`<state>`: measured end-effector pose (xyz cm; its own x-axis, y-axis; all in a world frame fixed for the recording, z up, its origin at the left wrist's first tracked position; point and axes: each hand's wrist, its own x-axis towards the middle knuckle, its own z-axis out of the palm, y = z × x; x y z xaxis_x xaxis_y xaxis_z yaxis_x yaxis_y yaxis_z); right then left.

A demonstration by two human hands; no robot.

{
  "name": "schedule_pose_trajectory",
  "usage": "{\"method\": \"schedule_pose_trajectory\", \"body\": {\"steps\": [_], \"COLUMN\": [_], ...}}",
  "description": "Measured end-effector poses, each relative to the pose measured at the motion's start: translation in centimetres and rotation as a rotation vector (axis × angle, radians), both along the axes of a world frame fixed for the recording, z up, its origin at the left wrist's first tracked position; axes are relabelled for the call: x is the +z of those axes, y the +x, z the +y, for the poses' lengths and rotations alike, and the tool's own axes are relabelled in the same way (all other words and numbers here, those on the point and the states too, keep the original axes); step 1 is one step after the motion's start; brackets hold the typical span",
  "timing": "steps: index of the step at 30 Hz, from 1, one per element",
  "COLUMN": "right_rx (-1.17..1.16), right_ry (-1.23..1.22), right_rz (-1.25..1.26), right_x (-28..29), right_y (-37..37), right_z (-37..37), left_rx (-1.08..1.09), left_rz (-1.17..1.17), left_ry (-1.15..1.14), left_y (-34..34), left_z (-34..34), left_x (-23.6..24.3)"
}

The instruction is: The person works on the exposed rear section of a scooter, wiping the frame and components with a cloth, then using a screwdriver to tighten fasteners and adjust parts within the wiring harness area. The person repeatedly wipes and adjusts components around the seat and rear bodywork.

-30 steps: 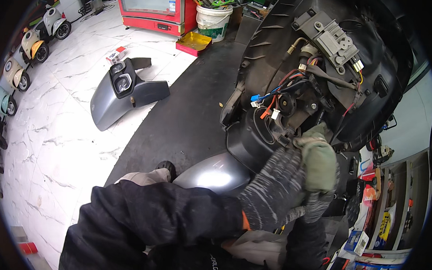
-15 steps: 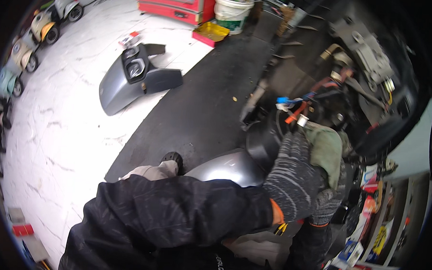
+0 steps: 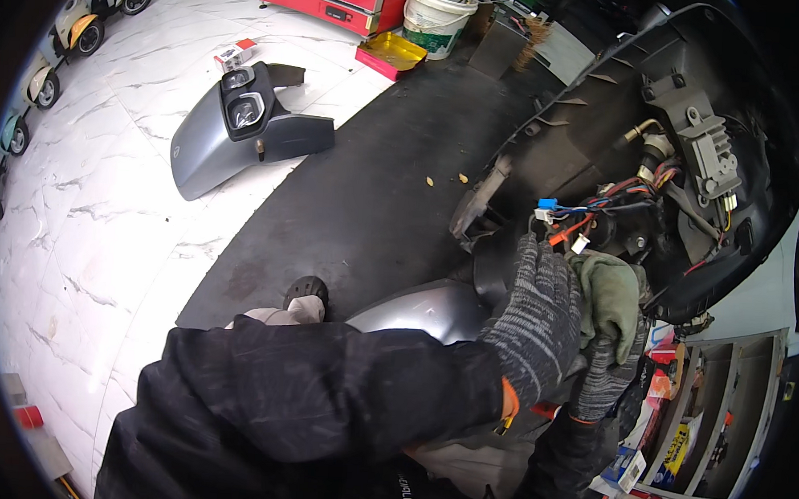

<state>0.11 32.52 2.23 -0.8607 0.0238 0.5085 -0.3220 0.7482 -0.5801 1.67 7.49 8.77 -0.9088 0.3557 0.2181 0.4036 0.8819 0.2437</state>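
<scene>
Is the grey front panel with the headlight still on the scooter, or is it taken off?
Taken off. The panel lies on the white floor, apart from the scooter, whose wiring is exposed.

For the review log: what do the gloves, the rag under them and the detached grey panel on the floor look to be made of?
Left hand and right hand wear knitted gloves, probably cotton or synthetic yarn: ribbed, speckled grey weave, orange cuff edge. The green rag looks like soft woven cloth, creased and matte. The grey panel seems painted moulded plastic: smooth satin sheen, curved shell with a black inner part; metal cannot be excluded.
</scene>
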Motion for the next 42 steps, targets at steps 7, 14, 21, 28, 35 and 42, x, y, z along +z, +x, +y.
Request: {"method": "schedule_pose_trajectory", "body": {"steps": [7,14,21,28,35,42], "right_rx": [-0.001,0.12,0.07,0.031,-0.068,-0.03], "right_ry": [0.078,-0.18,-0.217,-0.174,-0.175,-0.148], "right_rz": [0.005,-0.065,0.054,-0.057,-0.108,-0.199], "right_x": [-0.2,0.9,-0.1,0.5,-1.7,-1.4], "right_y": [-0.1,0.5,0.7,0.9,-0.3,-0.3], "right_z": [0.8,0.7,-0.6,-1.0,0.3,0.4], "left_rx": [-0.208,-0.092,-0.146,0.002,-0.031,-0.03], "left_rz": [0.146,0.061,-0.032,-0.099,-0.311,-0.164], "left_ry": [0.376,0.181,0.176,0.53,0.524,0.399], "left_y": [-1.9,-1.4,-1.7,-2.5,-5.0,-5.1], "left_z": [-0.7,-1.7,0.0,0.9,-0.4,-0.6], "left_x": [-2.4,-1.8,-1.6,-2.0,-0.9,-1.1]}}
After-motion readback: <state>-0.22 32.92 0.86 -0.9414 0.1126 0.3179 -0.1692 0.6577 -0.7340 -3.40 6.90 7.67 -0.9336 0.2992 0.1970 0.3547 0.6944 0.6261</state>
